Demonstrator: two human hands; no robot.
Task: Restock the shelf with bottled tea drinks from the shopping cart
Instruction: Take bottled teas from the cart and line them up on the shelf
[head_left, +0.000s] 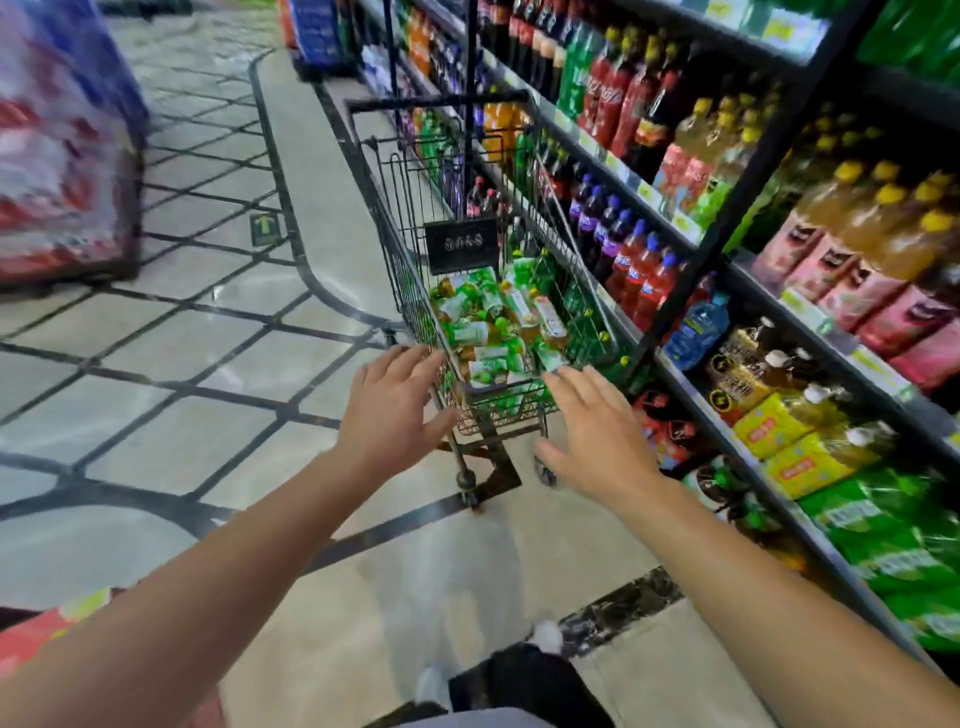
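Nearest the camera, both forearms stretch forward over the tiled floor (218, 332). The left hand (387, 410) hangs spread and empty at the near left corner of the shopping cart (410, 218), and the right hand (597, 431) is likewise flat-fingered and holding nothing, its fingertips (558, 376) just at the cart's near rim. Neither grasps a bottle yet. Inside the basket lies a jumbled heap of bottled tea drinks (493, 322), green-labelled with amber liquid; blur and overlap prevent an exact count, but there are clearly more than a dozen, so the basket looks nearly full. By that showing the restocking seems barely begun: no bottle is in hand, and whichever gap awaits them cannot be made out. One cart, two hands, one heap. A dark sign (461, 244) hangs across the basket beyond the heap. To the right runs the drinks shelf (691, 400), its tiers already crowded with yellow, green, pink and red bottles.
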